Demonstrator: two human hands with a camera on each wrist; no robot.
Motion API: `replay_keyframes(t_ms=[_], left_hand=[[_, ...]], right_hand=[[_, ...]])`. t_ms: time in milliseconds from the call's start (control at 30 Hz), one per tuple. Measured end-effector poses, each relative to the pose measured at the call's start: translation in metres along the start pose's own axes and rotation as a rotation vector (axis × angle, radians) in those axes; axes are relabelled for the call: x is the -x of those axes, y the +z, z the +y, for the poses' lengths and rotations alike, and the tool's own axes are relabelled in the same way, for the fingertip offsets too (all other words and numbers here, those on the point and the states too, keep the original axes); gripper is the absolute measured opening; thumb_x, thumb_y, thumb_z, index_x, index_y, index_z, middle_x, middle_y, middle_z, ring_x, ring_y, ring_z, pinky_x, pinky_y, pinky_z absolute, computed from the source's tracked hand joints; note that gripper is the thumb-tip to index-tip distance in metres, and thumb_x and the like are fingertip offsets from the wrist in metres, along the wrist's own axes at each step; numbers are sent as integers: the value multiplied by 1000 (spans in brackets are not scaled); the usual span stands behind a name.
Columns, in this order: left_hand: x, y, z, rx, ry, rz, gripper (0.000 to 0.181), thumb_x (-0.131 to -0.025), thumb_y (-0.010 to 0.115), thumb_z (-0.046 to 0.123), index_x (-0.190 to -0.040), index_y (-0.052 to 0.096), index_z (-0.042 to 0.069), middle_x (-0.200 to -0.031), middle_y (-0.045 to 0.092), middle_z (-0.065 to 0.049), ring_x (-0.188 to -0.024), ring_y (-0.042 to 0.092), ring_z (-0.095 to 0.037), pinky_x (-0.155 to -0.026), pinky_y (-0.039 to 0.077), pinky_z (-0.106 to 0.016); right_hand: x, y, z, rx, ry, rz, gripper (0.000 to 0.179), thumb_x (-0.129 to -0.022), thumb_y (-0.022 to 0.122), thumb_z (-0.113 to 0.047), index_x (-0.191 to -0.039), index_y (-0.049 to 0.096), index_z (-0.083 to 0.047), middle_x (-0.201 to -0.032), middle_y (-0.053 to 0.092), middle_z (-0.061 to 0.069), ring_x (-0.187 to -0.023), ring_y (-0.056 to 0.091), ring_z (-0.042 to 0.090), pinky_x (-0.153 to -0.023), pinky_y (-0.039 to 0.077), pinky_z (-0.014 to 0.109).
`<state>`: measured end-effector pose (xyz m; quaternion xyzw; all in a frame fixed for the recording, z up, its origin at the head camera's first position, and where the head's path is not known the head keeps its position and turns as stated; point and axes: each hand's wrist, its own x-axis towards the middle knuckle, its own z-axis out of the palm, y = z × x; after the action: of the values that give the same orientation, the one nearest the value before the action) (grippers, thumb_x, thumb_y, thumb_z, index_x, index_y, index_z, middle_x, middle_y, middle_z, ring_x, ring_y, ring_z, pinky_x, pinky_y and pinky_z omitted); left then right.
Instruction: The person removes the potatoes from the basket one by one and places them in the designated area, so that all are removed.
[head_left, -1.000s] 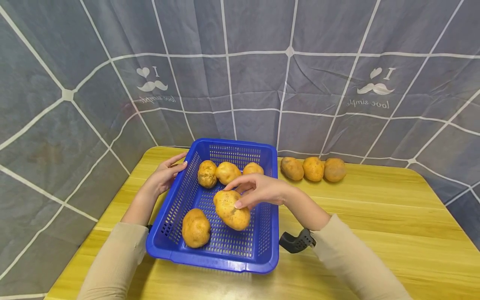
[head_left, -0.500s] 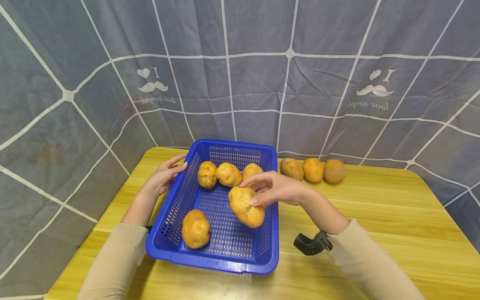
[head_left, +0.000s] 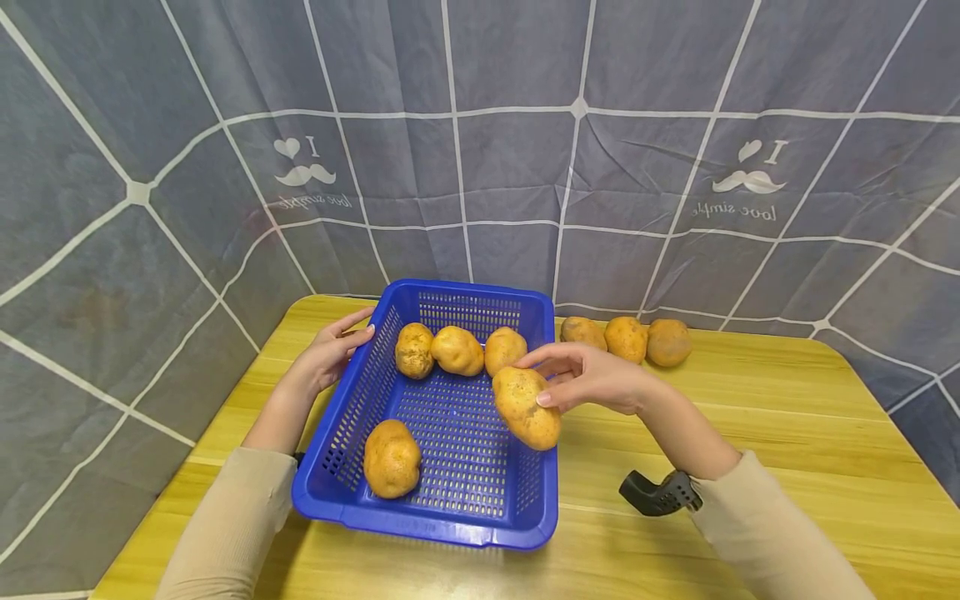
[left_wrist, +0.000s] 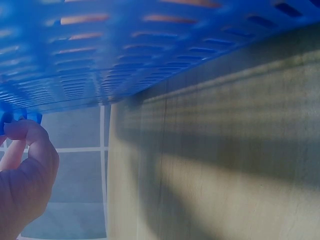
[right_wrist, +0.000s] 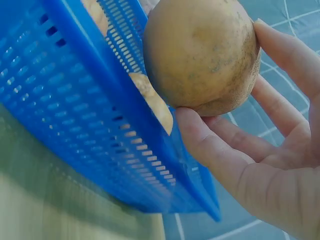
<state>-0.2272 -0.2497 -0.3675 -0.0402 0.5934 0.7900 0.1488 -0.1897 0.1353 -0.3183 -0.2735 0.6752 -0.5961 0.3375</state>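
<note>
"Where's that held potato now?"

"Up over the right-hand rim of the basket, half across it in the head view. Whether it brushes the plastic, I can't tell."

"So which step is this?"

"The carry, I'd say, with the potato between basket and table. One look doesn't tell me which way it's bound."

"And what does the next move ask for?"

"Either way, I'd keep the pinch firm, lift clear of that rim, and let go only once the potato is supported. It looks smooth and rounded, so it could roll."

"How's the right hand placed?"

"Clamped on the potato by thumb and fingertips: thumb on the near side, fingers at the far end. The forearm slants in from the lower right."

"The left hand?"

"Gripping the basket's left rim, fingers bent at the edge; that probably steadies it. Its forearm runs up along the outside."

"And the rest of the potatoes?"

"Three potatoes sit along the basket's far end, and a single potato near its left front. Three more potatoes stand in a row at the table's back edge, right of the basket."
</note>
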Motion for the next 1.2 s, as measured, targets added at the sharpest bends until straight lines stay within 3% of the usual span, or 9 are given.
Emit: replay_keyframes(t_ms=[233, 500, 867, 1200], left_hand=[[1, 0, 0, -3, -4, -2, 63, -95, 51, 6, -149, 18, 7, -90, 64, 0, -77, 65, -12, -68, 55, -25], [0, -1, 0, -17, -4, -4, 63, -95, 52, 7, -149, 18, 7, -91, 64, 0, -78, 65, -13, -68, 55, -26], [-2, -1, -1, -37, 7, -10, 62, -96, 51, 8, -149, 19, 8, -92, 64, 0, -79, 65, -13, -68, 55, -26], [0, -1, 0, -11, -8, -9, 63, -96, 50, 7, -149, 18, 8, -90, 65, 0, -77, 66, -13, -67, 56, -26]], right_hand=[[15, -11, 7, -7, -26, 11, 39, -83, 69, -7, -120, 58, -12, -105, 61, 10, -87, 63, 19, -73, 55, 33], [30, -21, 13, 29, 2, 82, 38, -84, 67, -6, -120, 59, -14, -107, 58, 11, -87, 60, 17, -73, 54, 31], [49, -32, 22, 23, 20, 143, 36, -86, 64, -4, -118, 59, -21, -110, 59, 9, -90, 62, 18, -78, 54, 37], [62, -39, 29, 23, 61, 197, 35, -87, 62, -6, -120, 56, -15, -109, 54, 12, -88, 60, 17, -76, 54, 35]])
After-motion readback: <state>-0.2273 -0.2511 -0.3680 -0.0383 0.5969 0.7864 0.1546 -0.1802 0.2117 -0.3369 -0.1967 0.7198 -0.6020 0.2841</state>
